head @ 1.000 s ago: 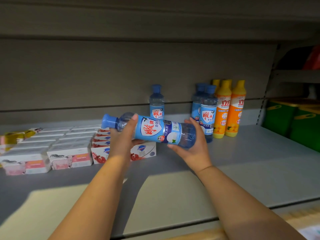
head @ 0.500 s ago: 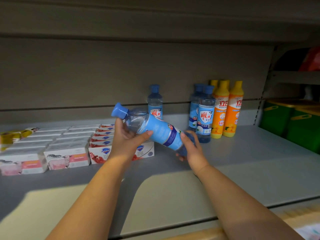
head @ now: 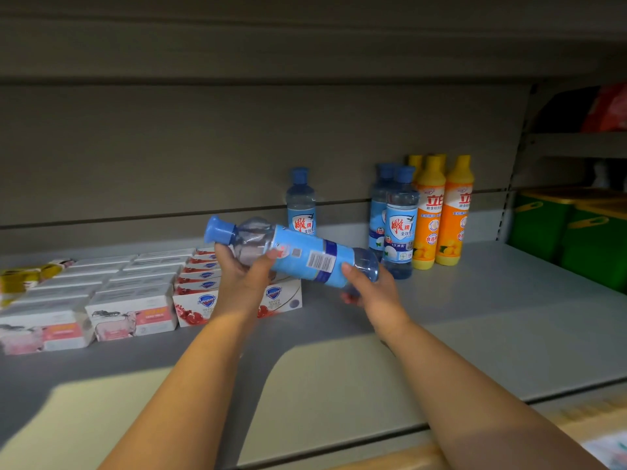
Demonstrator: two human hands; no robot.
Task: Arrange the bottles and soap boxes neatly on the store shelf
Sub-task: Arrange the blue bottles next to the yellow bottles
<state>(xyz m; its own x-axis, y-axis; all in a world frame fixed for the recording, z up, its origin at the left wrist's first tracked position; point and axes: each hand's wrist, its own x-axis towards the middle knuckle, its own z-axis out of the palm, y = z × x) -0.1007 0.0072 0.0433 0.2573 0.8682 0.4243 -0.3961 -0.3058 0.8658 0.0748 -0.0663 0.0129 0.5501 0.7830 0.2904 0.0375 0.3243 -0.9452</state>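
Observation:
A clear blue bottle [head: 305,256] with a blue cap lies almost level in the air above the grey shelf [head: 475,317], cap to the left, barcode side facing me. My left hand [head: 244,279] grips its neck end and my right hand [head: 369,290] cups its base. One matching blue bottle [head: 301,205] stands alone at the back wall. Two more blue bottles [head: 398,225] stand beside the yellow-orange bottles [head: 441,212] to the right. Rows of soap boxes [head: 132,300] lie at the left, partly hidden by my left hand.
Green bins [head: 576,232] fill the neighbouring shelf section on the right. A yellow packet [head: 23,278] lies at the far left behind the soap boxes. Bare grey shelf stretches in front of the bottles. An upper shelf overhangs everything.
The bottle has been rolled about its long axis, so the logo side turned away and the barcode faces me. Its cap end first rose, then settled lower. Both hands kept hold of it.

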